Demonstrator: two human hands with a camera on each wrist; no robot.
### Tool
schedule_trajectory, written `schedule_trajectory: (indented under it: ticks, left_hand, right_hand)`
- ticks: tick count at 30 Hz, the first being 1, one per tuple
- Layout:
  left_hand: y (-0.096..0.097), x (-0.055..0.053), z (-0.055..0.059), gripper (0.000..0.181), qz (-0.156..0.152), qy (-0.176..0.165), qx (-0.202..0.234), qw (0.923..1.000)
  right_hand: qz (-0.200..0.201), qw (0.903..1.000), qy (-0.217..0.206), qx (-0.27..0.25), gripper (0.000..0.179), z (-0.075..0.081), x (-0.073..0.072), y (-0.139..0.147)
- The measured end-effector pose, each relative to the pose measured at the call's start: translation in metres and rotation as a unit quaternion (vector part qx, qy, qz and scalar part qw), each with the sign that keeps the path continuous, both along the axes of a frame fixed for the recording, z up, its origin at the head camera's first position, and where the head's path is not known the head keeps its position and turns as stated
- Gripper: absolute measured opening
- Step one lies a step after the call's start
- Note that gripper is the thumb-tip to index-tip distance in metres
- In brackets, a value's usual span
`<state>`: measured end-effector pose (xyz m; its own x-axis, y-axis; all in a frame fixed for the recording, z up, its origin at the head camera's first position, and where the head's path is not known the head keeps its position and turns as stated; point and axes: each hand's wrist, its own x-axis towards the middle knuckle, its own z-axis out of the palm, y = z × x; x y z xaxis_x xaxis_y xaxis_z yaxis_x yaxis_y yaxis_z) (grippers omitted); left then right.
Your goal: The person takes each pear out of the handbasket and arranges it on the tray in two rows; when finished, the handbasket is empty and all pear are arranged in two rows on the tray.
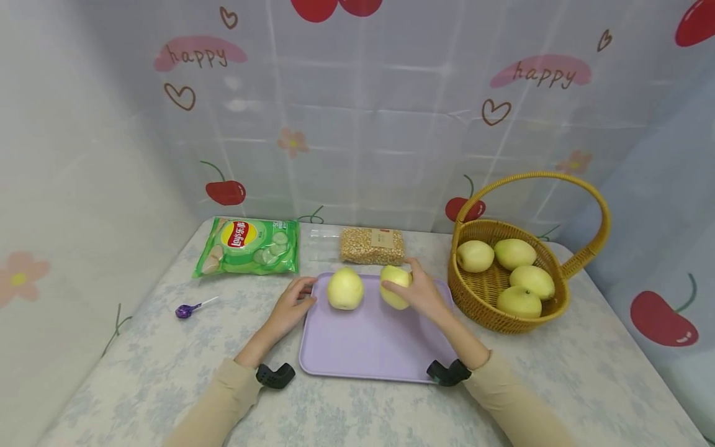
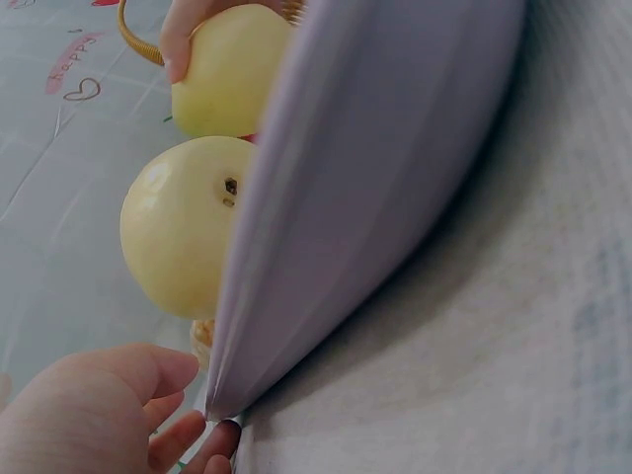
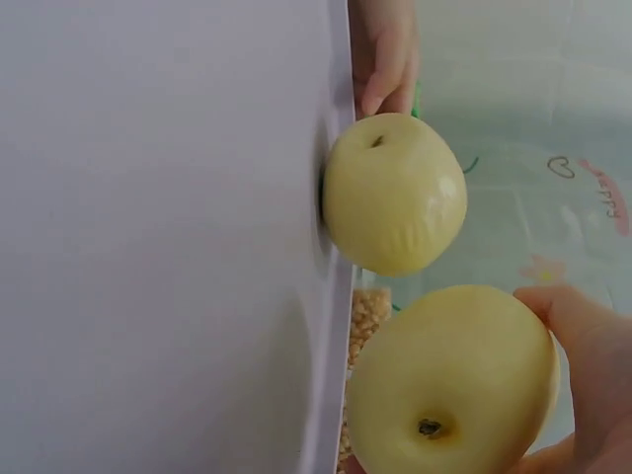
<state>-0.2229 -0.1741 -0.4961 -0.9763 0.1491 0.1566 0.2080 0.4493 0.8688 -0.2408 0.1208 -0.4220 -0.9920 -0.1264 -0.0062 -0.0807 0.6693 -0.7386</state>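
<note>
My right hand (image 1: 420,290) grips a pale yellow-green pear (image 1: 393,288) over the back right part of the lilac tray (image 1: 368,347). In the right wrist view, the thumb and fingers hold this pear (image 3: 454,385) from the side, with its dark dimple showing. A second pear (image 1: 345,290) sits on the tray to its left, near the back rim. My left hand (image 1: 292,304) is at the tray's back left corner, its loosely bent fingers touching the rim. The left wrist view shows these fingertips (image 2: 178,434) right at the tray's edge.
To the right of the tray stands a wicker basket (image 1: 466,304) with a tall handle, holding several pears (image 1: 530,282). Behind the tray lies a clear pack of yellow kernels (image 1: 368,246). A green chip bag (image 1: 251,245) and a purple lollipop (image 1: 186,310) lie on the left.
</note>
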Motion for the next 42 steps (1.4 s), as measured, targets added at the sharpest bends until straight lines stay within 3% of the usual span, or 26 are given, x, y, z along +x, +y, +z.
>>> schedule_trajectory:
  ticks: [13,20,27,30,36,42]
  left_hand:
    - [0.000,0.001,0.001,0.040,0.003,0.000,0.000,1.0000]
    - [0.000,0.002,0.002,0.040,0.003,-0.002,0.004,1.0000]
    - [0.002,0.002,0.003,0.041,0.004,0.008,-0.005,1.0000]
    - [0.004,0.006,0.010,0.041,0.003,0.006,0.002,1.0000]
    - [0.008,0.020,0.037,0.041,-0.009,-0.002,-0.001,1.0000]
    - [0.009,0.021,0.040,0.041,-0.007,-0.001,0.001,1.0000]
  right_hand:
    - [-0.012,0.9998,0.005,0.015,0.086,-0.012,-0.001,-0.005]
    - [0.032,0.9979,-0.042,0.039,0.085,-0.006,-0.001,-0.001]
    - [0.074,0.9940,-0.062,0.051,0.089,0.002,0.003,0.005]
    - [0.084,0.9933,-0.072,0.035,0.089,0.004,0.005,0.005]
    - [0.098,0.9905,-0.096,0.013,0.090,0.002,0.006,0.001]
    - [0.102,0.9909,-0.087,0.008,0.093,-0.001,0.006,-0.002]
